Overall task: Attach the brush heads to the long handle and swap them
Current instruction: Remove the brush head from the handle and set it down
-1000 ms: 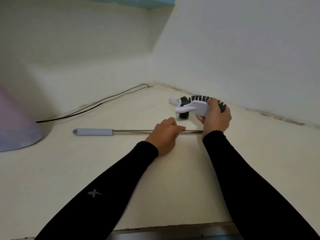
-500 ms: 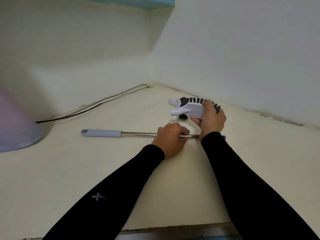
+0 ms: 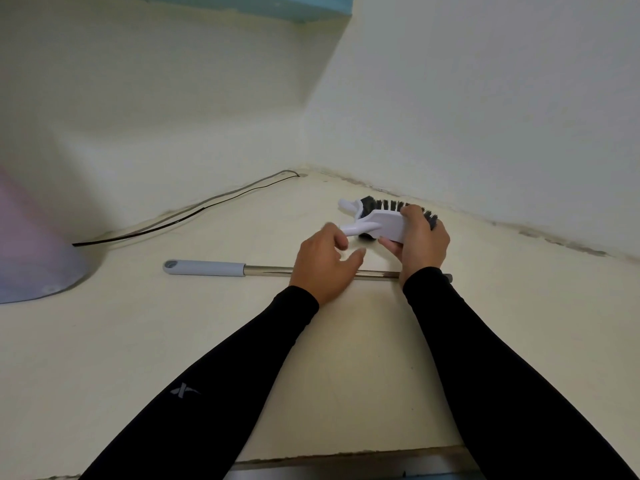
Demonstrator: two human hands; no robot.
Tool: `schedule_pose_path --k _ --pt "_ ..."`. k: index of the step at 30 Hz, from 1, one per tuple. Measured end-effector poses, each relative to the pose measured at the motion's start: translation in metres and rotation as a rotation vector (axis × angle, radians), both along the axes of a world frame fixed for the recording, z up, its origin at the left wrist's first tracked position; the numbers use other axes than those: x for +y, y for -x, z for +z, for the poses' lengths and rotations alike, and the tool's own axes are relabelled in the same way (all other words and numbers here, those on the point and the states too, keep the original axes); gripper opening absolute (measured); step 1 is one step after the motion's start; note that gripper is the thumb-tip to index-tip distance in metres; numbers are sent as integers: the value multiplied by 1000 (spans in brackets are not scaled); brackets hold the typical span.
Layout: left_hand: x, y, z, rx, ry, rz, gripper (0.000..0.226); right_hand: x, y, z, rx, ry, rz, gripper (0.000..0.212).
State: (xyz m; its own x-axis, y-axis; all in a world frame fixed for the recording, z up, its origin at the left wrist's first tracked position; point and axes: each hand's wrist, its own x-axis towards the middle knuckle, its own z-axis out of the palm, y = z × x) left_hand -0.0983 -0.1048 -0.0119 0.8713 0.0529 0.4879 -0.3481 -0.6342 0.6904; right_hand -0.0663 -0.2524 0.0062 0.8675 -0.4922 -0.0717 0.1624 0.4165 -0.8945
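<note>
My right hand (image 3: 420,242) grips a white brush head (image 3: 384,225) with black bristles, held a little above the surface with its connector stub pointing left. My left hand (image 3: 327,263) hovers with fingers spread just left of that stub, above the long handle (image 3: 270,270). The handle lies flat on the cream surface, grey grip (image 3: 204,268) to the left, metal tube running right under both wrists. Behind the held head a second white piece (image 3: 348,205) with dark bristles shows, partly hidden.
A thin black cable (image 3: 194,213) runs along the foot of the left wall into the corner. A pale purple rounded object (image 3: 31,251) stands at the far left. The right wall lies close behind the brush. The surface's front edge (image 3: 346,457) is near me.
My left hand has let go of the handle tube and risen toward the brush head's stub, fingers opening. The handle has slid to the right. My right hand brought the brush head slightly nearer.
</note>
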Motion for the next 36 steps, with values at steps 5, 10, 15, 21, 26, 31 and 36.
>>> schedule_pose_path --k 5,10,15,21,26,31,36 --pt "5 2 3 -74 123 31 41 -2 0 -1 -19 -19 13 29" --pt "10 1 3 -109 93 1 33 0 -1 -2 -49 2 60 28" --pt "13 -1 6 -75 161 -4 21 0 -2 -3 -70 3 119 26" --pt "21 -5 5 -78 177 13 18 0 -4 -5 -71 27 195 26" --pt "23 -7 3 -99 167 19 17 0 -4 -5 -70 33 217 29" --pt "25 -7 5 -128 163 6 13 0 -3 -4 -74 27 244 35" --pt "33 -8 7 -113 174 11 9 3 -2 -2 -74 37 283 37"
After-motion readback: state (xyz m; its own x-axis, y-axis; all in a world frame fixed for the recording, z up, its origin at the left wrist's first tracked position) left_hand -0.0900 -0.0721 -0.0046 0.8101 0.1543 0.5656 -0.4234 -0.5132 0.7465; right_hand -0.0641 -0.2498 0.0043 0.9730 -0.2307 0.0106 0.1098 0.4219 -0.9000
